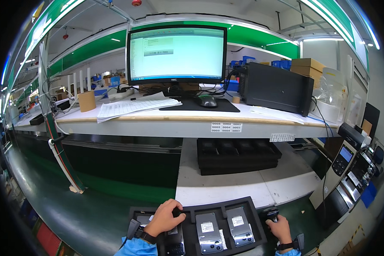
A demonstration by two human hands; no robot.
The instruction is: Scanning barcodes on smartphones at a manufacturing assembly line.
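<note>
Right hand (280, 229) gripping scanner (270, 212); phones (208, 239) in tray (259, 226) to its left.

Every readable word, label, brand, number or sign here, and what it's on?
Not copying wording; where it stands:
Monitor: brand mark, legible; screen text mostly too small.
Desk edge: number label, legible; second label, too small.
Phones: white stickers, too small.
Papers: too small.
Right-hand machine: display blurred.
</note>
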